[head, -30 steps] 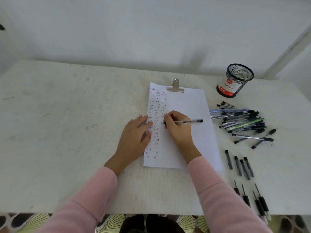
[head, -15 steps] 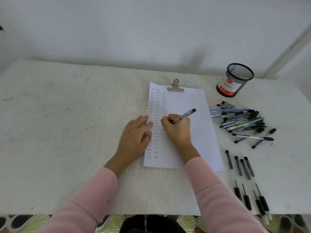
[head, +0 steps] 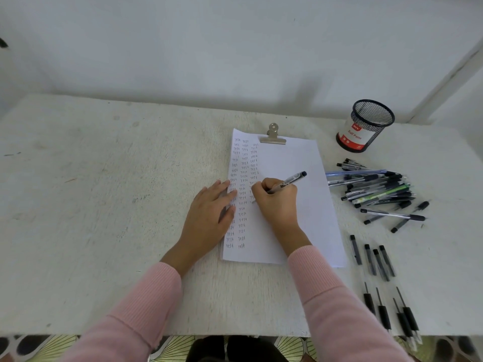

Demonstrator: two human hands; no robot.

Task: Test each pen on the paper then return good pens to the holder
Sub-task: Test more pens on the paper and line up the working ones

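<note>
The right hand [head: 278, 202] grips a pen [head: 286, 183], tip down on the paper [head: 300, 205] at mid-table. The left hand [head: 209, 212] lies flat with straight fingers on the paper's left edge. The holder [head: 366, 126] stands far right, loose pens [head: 376, 189] just nearer.

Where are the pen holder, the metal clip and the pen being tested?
pen holder [head: 366, 134], head view, on its outer wall.
metal clip [head: 272, 140], head view, on its flat silver bar.
pen being tested [head: 290, 182], head view, on its clear barrel.
</note>
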